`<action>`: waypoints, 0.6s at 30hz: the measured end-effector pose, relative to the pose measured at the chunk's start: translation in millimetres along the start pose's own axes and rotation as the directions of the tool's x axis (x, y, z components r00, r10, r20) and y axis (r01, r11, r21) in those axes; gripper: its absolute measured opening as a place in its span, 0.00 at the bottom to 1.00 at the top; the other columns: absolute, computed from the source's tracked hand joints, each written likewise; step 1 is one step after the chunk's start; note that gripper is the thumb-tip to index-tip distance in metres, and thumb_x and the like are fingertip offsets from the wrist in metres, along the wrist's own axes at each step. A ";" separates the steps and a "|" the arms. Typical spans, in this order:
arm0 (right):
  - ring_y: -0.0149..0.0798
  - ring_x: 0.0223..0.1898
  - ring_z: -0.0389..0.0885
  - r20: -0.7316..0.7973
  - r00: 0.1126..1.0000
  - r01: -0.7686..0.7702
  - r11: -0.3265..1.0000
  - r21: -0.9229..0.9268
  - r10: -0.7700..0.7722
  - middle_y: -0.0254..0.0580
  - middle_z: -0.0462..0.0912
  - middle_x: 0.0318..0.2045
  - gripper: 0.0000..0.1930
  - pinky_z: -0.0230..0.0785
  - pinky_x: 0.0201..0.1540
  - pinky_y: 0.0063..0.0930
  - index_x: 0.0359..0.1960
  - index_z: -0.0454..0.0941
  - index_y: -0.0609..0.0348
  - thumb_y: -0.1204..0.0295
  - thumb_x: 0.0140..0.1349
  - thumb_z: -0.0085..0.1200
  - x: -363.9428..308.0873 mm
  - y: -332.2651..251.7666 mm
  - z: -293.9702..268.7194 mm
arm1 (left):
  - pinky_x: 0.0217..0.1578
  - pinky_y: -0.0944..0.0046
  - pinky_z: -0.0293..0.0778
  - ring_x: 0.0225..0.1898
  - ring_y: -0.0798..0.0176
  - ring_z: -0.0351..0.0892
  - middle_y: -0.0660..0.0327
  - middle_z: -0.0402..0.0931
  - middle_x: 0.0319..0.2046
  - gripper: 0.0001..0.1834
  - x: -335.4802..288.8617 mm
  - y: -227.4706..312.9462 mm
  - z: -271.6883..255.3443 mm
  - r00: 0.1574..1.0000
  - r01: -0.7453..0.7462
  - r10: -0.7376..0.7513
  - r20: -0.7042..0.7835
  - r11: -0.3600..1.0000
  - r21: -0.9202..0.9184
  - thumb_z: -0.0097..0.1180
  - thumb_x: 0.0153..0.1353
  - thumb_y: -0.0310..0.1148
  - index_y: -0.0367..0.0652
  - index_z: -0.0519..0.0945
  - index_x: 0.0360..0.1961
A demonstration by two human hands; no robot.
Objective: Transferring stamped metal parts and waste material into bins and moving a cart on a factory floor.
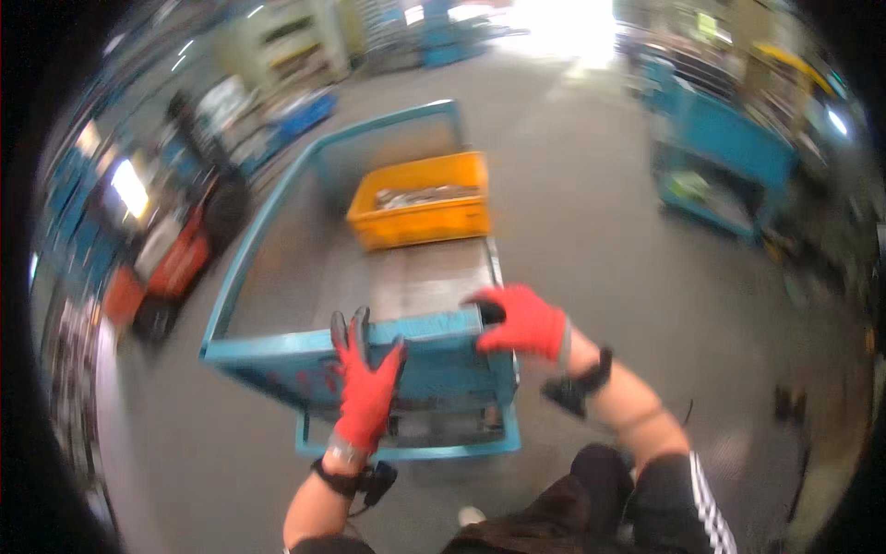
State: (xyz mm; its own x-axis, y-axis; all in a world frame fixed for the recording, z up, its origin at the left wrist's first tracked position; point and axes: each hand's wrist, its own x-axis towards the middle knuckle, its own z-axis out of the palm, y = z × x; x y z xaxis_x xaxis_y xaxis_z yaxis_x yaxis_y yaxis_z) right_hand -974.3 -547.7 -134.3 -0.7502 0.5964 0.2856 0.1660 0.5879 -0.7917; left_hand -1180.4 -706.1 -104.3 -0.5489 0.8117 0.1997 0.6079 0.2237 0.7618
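Both gloved hands, left hand (366, 392) fingers spread flat, right hand (521, 321) curled over the blue cart (277, 346) near rail, should push evenly so the yellow bin (425, 217) stays put.

One head-worn fisheye view, steeply downward and forward over a blue cart (277, 349), close above it.

Left grip (365, 383) in red glove, fingers spread forward; right grip (521, 321) red-gloved, curled, both forearms bare.
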 end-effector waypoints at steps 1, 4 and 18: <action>0.32 0.36 0.79 -0.017 0.999 0.034 0.999 -0.005 -0.034 0.39 0.82 0.36 0.28 0.73 0.40 0.32 0.50 0.77 0.55 0.64 0.44 0.65 -2.3 1.5 -5.9 | 0.67 0.44 0.37 0.68 0.46 0.50 0.52 0.50 0.69 0.34 -20.5 -21.6 -11.5 0.964 -0.256 0.259 0.055 0.965 -0.055 0.62 0.55 0.44 0.48 0.68 0.62; 0.30 0.37 0.77 -0.162 0.986 -0.045 0.995 -0.086 0.030 0.37 0.81 0.36 0.26 0.72 0.42 0.30 0.50 0.77 0.57 0.64 0.46 0.64 -25.7 -15.1 -11.2 | 0.64 0.52 0.56 0.62 0.51 0.63 0.50 0.65 0.60 0.22 -55.9 -73.1 -70.0 0.866 -0.497 0.481 -0.135 0.856 -0.140 0.55 0.59 0.28 0.40 0.72 0.56; 0.32 0.33 0.79 -0.778 0.592 0.112 0.935 0.337 0.209 0.39 0.84 0.31 0.13 0.68 0.41 0.26 0.34 0.82 0.61 0.63 0.62 0.54 22.9 23.6 41.8 | 0.45 0.50 0.67 0.37 0.50 0.75 0.55 0.76 0.32 0.15 95.6 -227.3 -167.1 0.717 -0.328 0.624 -0.311 0.695 0.639 0.53 0.53 0.47 0.46 0.76 0.30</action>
State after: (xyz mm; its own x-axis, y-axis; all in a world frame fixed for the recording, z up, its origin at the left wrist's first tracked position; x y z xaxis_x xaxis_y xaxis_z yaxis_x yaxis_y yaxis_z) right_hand -1014.2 -543.0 -169.0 0.0884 0.9015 0.4236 -0.1449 0.4324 -0.8900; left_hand -1466.9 -769.5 -155.4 -0.1922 0.5539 0.8101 0.9697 0.2339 0.0702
